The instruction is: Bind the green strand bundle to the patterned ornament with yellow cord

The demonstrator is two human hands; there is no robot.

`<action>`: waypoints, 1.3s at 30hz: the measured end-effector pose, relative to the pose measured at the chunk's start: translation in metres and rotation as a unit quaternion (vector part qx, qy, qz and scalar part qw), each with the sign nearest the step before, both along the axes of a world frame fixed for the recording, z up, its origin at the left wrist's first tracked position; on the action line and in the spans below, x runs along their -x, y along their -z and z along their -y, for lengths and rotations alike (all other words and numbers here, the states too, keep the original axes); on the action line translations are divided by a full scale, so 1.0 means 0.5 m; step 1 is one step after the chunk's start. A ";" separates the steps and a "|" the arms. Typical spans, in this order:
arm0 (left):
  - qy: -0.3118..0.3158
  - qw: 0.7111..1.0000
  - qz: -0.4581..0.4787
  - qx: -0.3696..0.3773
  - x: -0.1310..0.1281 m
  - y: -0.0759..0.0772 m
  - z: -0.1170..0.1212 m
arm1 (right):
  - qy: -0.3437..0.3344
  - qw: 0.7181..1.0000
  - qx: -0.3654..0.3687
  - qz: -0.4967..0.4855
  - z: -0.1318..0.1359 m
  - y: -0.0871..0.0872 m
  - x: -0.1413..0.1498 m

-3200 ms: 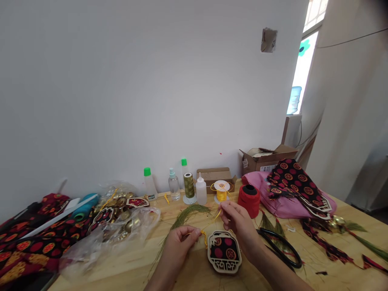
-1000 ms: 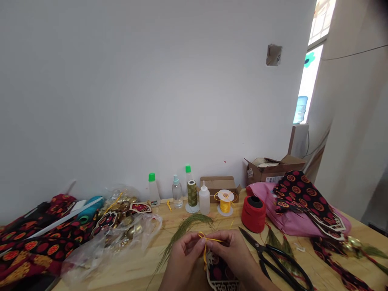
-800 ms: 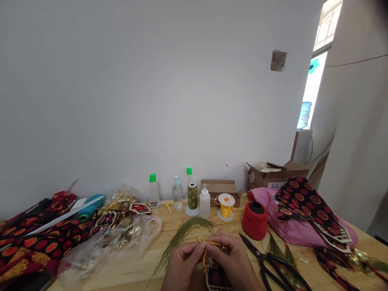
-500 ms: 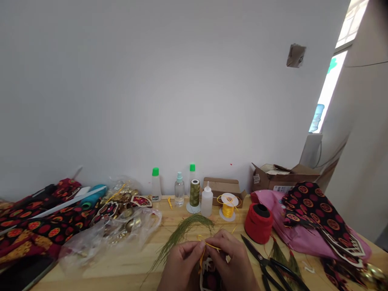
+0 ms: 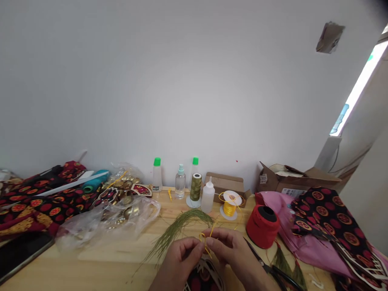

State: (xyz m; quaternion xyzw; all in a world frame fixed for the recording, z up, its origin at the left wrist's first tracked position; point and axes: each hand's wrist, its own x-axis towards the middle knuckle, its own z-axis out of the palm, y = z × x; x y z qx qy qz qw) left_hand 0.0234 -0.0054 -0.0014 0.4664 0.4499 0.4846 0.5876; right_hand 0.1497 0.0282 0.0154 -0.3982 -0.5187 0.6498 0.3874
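Observation:
My left hand (image 5: 184, 256) and my right hand (image 5: 228, 252) meet at the front middle of the table, each pinching a yellow cord (image 5: 203, 238). The cord makes a small loop between my fingertips, and an end sticks up above the right thumb. Below the hands lies a dark patterned piece with a pale cut-out edge (image 5: 204, 277), partly hidden by my fingers. Just beyond them a bundle of green threads (image 5: 178, 226) curves across the wood. Black scissors (image 5: 273, 270) lie right of my right hand, partly covered by the forearm.
A yellow cord spool (image 5: 230, 206), a squeeze bottle (image 5: 207, 198) and a green thread spool (image 5: 195, 188) stand behind. A red thread cone (image 5: 263, 228) and green tassels (image 5: 281, 258) are at right. At left are a plastic bag (image 5: 112, 226), patterned fabric (image 5: 57, 202) and a phone (image 5: 22, 252).
The view has turned slightly left. My hands have shifted the yellow cord, which now forms a small loop with an end standing up. The patterned piece sits lower, tilted to the left.

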 end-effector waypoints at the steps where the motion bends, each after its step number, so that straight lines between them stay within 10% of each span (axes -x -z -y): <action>1: 0.003 1.000 -0.003 0.001 -0.002 0.000 0.002 | 0.012 1.000 -0.017 -0.001 -0.001 0.002 -0.001; 16: -0.068 0.996 -0.010 0.048 -0.011 0.011 -0.002 | 0.026 0.990 0.024 -0.134 0.012 0.074 -0.004; 25: -0.029 0.999 0.009 0.028 -0.023 -0.020 0.011 | 0.036 0.993 0.050 -0.097 0.021 0.021 -0.009; 36: -0.042 0.999 -0.003 0.026 -0.014 0.012 -0.002 | 0.108 0.992 -0.064 0.012 0.014 0.040 -0.012; 39: -0.056 0.998 0.002 0.023 -0.008 0.011 -0.005 | 0.182 0.948 -0.248 0.084 0.013 0.032 -0.031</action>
